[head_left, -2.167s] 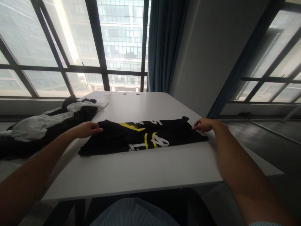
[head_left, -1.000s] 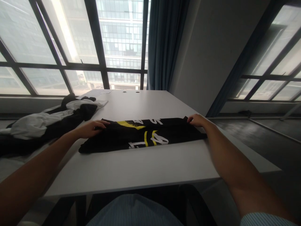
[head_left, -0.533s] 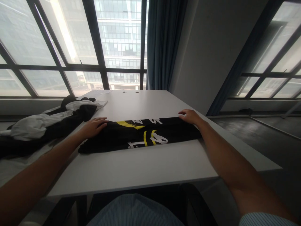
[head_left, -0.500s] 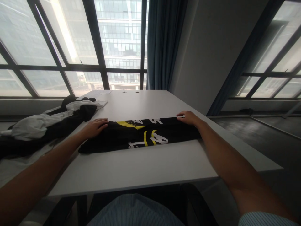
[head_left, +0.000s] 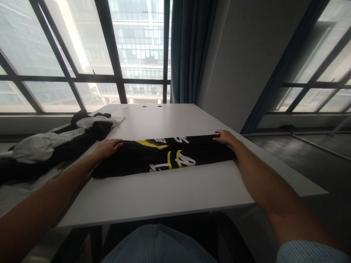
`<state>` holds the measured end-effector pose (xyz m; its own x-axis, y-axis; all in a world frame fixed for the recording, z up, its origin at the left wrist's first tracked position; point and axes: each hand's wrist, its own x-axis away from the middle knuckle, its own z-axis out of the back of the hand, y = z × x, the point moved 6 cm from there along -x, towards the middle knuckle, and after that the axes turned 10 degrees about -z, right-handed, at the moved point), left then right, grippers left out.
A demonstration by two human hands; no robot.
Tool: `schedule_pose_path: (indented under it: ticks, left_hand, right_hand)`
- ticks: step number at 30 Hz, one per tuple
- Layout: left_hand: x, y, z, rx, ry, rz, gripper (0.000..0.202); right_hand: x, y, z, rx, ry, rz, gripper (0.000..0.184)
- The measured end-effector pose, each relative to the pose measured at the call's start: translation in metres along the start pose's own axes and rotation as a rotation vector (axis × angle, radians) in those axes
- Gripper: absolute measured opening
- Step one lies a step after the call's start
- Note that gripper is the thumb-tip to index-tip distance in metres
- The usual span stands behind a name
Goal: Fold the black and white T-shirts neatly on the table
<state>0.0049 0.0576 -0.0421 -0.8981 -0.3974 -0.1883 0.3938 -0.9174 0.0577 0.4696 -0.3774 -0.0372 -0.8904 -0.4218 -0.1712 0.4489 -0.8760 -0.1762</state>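
A black printed garment [head_left: 142, 159] lies folded into a long, flat strip across the near part of the white table. Yellow bands and white lettering mark its middle; the folds hide what kind of garment it is. At the strip's left end, my left hand [head_left: 108, 148] is closed with thumb and fingertips on the far edge. My right hand [head_left: 226, 137] grips the far right corner, its fingers bent over the cloth. Both forearms reach in from the sides.
On the left side of the white table [head_left: 164, 193] is a loose heap of black and white clothes [head_left: 63, 142]. A dark chair armrest [head_left: 230, 233] stands below the front edge. Windows and a blue curtain [head_left: 189, 54] rise behind the table.
My hands have moved slightly apart along the garment, the left one leftward and the right one rightward. Their fingers have drawn in at its far edge. The garment lies almost as before.
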Motion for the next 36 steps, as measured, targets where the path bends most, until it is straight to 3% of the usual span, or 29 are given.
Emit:
schedule_pose_path:
  ticks: [8, 13, 17, 19, 21, 24, 27, 29, 32, 36]
  left_hand:
    - [-0.015, -0.027, 0.009, 0.111, 0.056, 0.054, 0.04]
    - [-0.032, -0.035, 0.022, 0.035, 0.075, 0.052, 0.041]
    - [-0.042, -0.032, 0.03, -0.044, 0.157, 0.155, 0.05]
    - [-0.04, -0.026, 0.03, -0.072, 0.196, 0.193, 0.058]
    - [-0.036, -0.019, 0.026, -0.074, 0.16, 0.178, 0.059]
    - [-0.028, -0.009, 0.029, -0.083, 0.098, 0.09, 0.054]
    - [-0.023, -0.007, 0.042, -0.099, 0.045, 0.066, 0.056]
    - [-0.019, -0.009, 0.043, -0.039, -0.065, 0.107, 0.06]
    - [-0.009, -0.01, 0.035, 0.085, -0.174, 0.134, 0.065]
    - [0.006, -0.012, 0.024, 0.195, -0.16, 0.119, 0.067]
  right_hand:
    - [-0.003, -0.021, 0.004, -0.025, 0.048, 0.038, 0.015]
    - [-0.013, -0.048, 0.014, -0.061, 0.14, 0.053, 0.019]
    - [-0.015, -0.076, 0.018, -0.071, 0.223, 0.05, 0.028]
    - [-0.01, -0.085, 0.011, -0.012, 0.198, 0.038, 0.037]
    - [0.0, -0.093, 0.002, 0.078, 0.137, 0.08, 0.04]
    - [0.022, -0.105, -0.004, 0.15, 0.091, 0.261, 0.032]
    - [0.044, -0.118, -0.004, 0.102, 0.036, 0.4, 0.024]
    - [0.054, -0.128, -0.004, 0.029, -0.021, 0.454, 0.023]
    - [0.068, -0.144, -0.006, -0.066, -0.08, 0.54, 0.025]
    - [0.076, -0.157, -0.008, -0.034, -0.108, 0.57, 0.036]
